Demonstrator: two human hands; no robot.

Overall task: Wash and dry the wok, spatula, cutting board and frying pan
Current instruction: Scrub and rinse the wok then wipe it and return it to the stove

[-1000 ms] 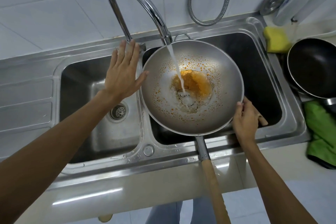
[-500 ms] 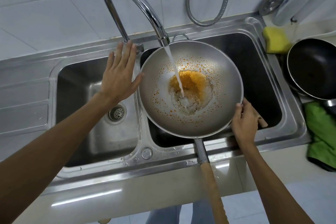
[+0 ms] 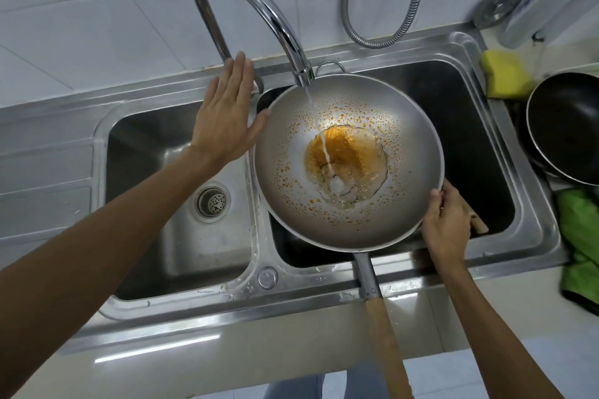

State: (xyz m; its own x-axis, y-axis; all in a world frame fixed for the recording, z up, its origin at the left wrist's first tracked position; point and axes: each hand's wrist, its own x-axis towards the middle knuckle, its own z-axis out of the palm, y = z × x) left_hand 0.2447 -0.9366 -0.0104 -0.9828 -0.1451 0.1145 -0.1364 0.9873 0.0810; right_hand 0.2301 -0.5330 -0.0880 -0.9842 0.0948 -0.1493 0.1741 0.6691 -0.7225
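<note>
1. Round grey steel wok (image 3: 291,201): held over the right basin of the double stainless-steel sink (image 3: 181,311), its rim overlapping the divider between the basins. Its long wooden handle (image 3: 385,350) runs out across the sink's front edge and the counter. Orange oily residue (image 3: 346,146) is pooled at the bottom, with orange droplets speckling the inner wall.
2. Curved chrome faucet (image 3: 259,10): spout over the wok's far rim, with water running into the residue.
3. Right hand (image 3: 449,223): fingers curled round the wok's right rim, gripping it.
4. Left hand (image 3: 227,113): flat, fingers straight and together, at the faucet base on the sink's back edge; thumb just beside the wok's left rim.
5. Brown wooden piece (image 3: 479,223): in the right basin, mostly hidden behind the right hand; its kind cannot be told.
6. Black round frying pan (image 3: 567,126): on the counter at the sink's right edge.
7. Yellow sponge (image 3: 505,78): at the sink's back right corner.
8. Green cloth (image 3: 580,236): on the counter just in front of the frying pan.
9. Round metal drain strainer (image 3: 212,202): in the floor of the left basin.
</note>
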